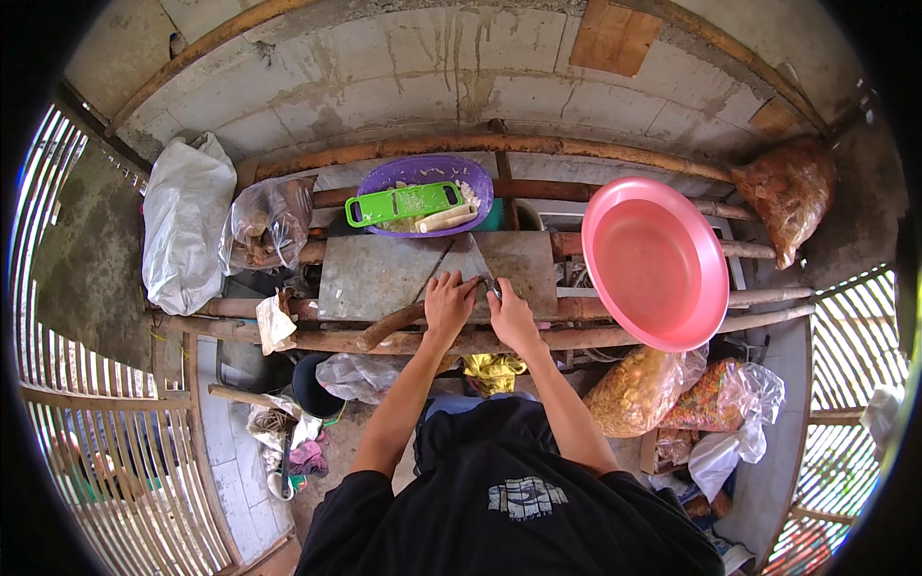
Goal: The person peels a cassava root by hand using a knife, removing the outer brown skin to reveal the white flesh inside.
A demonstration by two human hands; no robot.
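My left hand (448,307) is closed around a long brown cassava root (392,326), whose thicker end points toward the lower left. In my right hand (511,317) is a knife (477,257), its blade angled away from me over the grey board (370,274). The knife and the root's far end come close together between my hands; whether they touch is hard to tell. Beyond the board stands a purple basin (379,176) with pale shreds and peeled white root pieces (447,219) inside. A green grater (408,204) lies across its top.
A large pink basin (653,250) sits to the right on bamboo poles (538,146). Plastic bags (264,226) and a white sack (187,226) stand at left. A filled bag (788,192) is at far right, and bags of snacks (634,389) are lower right.
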